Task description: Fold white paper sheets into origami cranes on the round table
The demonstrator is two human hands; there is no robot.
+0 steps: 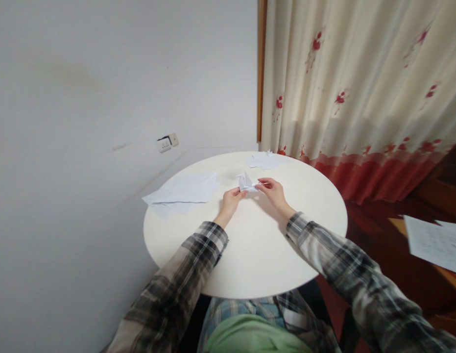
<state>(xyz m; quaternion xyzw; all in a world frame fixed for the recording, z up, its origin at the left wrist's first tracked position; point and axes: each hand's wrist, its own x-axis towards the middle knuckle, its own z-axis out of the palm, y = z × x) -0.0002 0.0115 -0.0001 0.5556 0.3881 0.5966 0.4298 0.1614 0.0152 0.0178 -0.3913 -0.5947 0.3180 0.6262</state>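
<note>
A small white folded paper crane point(247, 183) is held up between my two hands, over the far half of the round white table. My left hand point(232, 200) pinches its left lower side, thumb in front. At the other side my right hand point(272, 190) grips it with thumb and forefinger, near a thin pointed part that sticks out to the right. The crane's upright wing and a slim pointed tip at its upper left are visible. My fingers hide parts of its lower body.
White paper sheets point(183, 189) lie at the table's left edge, against the wall. More white paper point(264, 159) rests at the far edge of the table point(257, 255). A wall socket point(164, 144) is at the left, a curtain point(345, 98) behind. Written sheets point(433, 240) lie at the right.
</note>
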